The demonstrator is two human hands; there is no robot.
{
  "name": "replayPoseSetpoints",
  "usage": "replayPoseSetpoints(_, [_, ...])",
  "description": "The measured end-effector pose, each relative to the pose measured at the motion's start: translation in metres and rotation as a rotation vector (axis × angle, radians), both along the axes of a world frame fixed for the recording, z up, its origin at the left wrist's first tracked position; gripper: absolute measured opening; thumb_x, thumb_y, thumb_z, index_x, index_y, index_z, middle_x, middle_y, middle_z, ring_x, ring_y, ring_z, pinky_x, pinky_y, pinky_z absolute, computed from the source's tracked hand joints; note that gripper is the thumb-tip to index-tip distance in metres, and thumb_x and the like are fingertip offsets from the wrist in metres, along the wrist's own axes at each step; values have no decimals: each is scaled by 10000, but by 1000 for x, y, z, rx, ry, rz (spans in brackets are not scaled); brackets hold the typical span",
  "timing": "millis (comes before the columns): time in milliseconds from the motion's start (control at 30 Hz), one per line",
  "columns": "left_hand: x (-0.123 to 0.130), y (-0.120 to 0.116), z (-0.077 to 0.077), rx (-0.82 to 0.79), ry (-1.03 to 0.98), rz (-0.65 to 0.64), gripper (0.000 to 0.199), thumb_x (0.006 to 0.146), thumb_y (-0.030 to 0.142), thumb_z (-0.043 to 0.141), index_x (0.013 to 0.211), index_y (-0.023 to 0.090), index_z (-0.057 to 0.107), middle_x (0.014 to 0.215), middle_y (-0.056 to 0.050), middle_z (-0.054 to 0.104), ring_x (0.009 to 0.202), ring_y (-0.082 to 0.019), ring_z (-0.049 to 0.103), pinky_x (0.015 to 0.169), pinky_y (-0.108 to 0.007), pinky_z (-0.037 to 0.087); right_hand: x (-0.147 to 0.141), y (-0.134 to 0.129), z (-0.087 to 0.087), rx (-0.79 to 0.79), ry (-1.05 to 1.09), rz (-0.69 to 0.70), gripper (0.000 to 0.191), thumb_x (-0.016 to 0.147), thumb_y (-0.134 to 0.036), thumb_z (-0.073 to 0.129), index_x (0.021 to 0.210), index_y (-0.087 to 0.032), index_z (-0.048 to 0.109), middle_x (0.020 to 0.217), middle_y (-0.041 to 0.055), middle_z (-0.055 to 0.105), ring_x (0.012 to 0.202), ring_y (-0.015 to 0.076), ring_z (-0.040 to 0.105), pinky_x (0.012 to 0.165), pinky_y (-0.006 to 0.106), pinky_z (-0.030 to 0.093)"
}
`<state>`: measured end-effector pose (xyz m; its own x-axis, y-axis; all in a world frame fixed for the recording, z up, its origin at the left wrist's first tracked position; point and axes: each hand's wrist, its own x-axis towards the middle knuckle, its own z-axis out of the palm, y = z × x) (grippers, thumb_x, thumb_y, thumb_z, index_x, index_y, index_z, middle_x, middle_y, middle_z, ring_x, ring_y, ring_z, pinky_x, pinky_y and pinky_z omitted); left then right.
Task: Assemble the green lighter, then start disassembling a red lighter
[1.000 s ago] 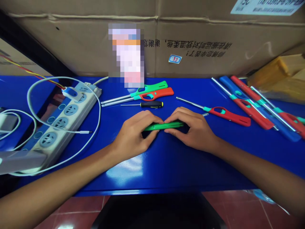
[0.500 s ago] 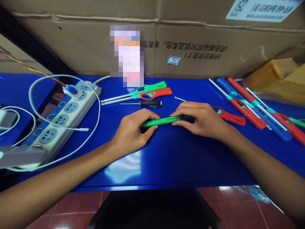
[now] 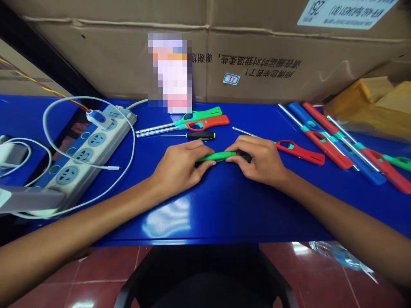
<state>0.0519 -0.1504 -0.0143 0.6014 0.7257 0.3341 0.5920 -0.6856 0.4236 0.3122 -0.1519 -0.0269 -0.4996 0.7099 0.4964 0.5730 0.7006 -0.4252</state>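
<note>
A green plastic piece is held level between both hands over the blue table. My left hand pinches its left end between thumb and fingers. My right hand grips the right end, where a dark part shows under the fingers. Behind the hands lie a green lighter, a red lighter and a screwdriver with a black and yellow handle. Another red lighter lies behind my right hand, which partly hides its metal tube.
Several red, blue and green lighters lie at the right. A power strip with white cables is on the left. A large cardboard box stands behind, with a yellowish package at the back right.
The green piece has turned, showing a smoother side, and my hands are slightly closer together. The whole view has shifted a little.
</note>
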Motion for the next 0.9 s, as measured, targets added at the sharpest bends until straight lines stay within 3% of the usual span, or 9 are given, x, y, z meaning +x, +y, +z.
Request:
replayPoseSetpoints(100, [7,13,10,-91,66,32,157,979,273,742,1109,217,811,1044,-42,819,981,-266,771,796,-342,521,1,7,4,-130,20,-29,42,982,-210,723,1006,-194,753,860,31,710,738,183,640,679,316,470])
replayPoseSetpoints(233, [13,22,17,-269,70,-7,185,1002,263,669,1105,218,816,999,-31,825,880,-239,758,737,-333,490,7,15,13,-281,-9,67,101,1016,-263,702,1022,-187,768,852,21,705,736,167,623,680,298,452])
replayPoseSetpoints(467, [7,21,15,-372,0,-60,189,1001,255,628,1031,203,807,842,-1,776,701,-167,652,654,-297,415,13,16,20,-302,-95,185,168,959,-254,785,1115,-193,767,928,14,726,795,166,634,772,306,477])
replayPoseSetpoints(600, [2,20,15,-335,15,-44,200,1015,284,622,1054,215,805,810,7,773,650,-165,643,623,-300,406,10,12,19,-225,-116,153,171,993,-254,742,1154,-206,767,919,25,712,812,182,656,782,313,504])
replayPoseSetpoints(700, [-2,18,15,-232,64,-75,253,1055,339,585,1136,201,781,988,-43,814,855,-230,752,736,-335,508,9,9,16,-187,-108,118,189,1012,-254,725,1193,-211,756,979,42,763,852,195,701,821,321,538])
replayPoseSetpoints(767, [-4,16,14,-163,117,-92,366,1058,480,608,1235,190,744,1158,-91,806,1026,-289,774,833,-374,559,9,8,15,-180,-94,90,212,1012,-261,738,1217,-209,748,996,44,790,867,200,733,830,322,558])
replayPoseSetpoints(900, [-7,15,11,-77,217,-93,528,1042,620,611,1349,198,690,1275,-124,777,1096,-326,779,870,-396,597,10,8,14,-166,-80,79,239,992,-256,775,1223,-203,744,947,31,794,822,191,748,791,314,577])
